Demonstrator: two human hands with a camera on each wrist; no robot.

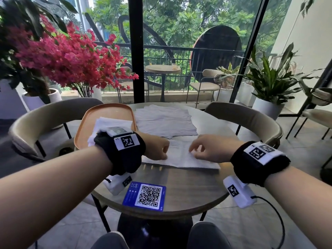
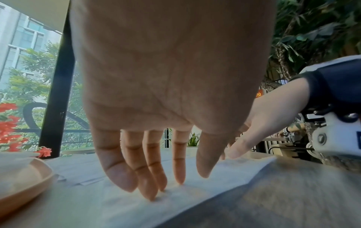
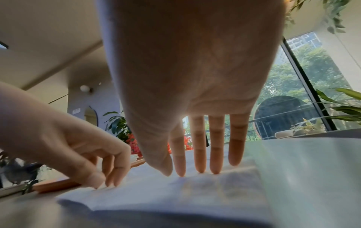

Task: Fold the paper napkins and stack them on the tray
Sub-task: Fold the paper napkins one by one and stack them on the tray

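A white paper napkin [image 1: 181, 159] lies folded over on the round table, near its middle. My left hand [image 1: 158, 150] presses on the napkin's left part, and in the left wrist view its fingertips [image 2: 150, 195] point straight down onto the napkin [image 2: 224, 185]. My right hand [image 1: 197, 151] rests on the right part; its straight fingers [image 3: 199, 166] touch the napkin [image 3: 175, 194]. Neither hand grips anything. An orange tray [image 1: 107, 112] at the back left holds folded napkins [image 1: 111, 123]. A pile of unfolded napkins [image 1: 163, 121] lies behind my hands.
A blue QR card [image 1: 145, 195] lies near the table's front edge. Padded chairs [image 1: 45, 115] stand left and right of the table [image 1: 188, 191]. Potted plants and red flowers [image 1: 68, 56] stand by the glass wall.
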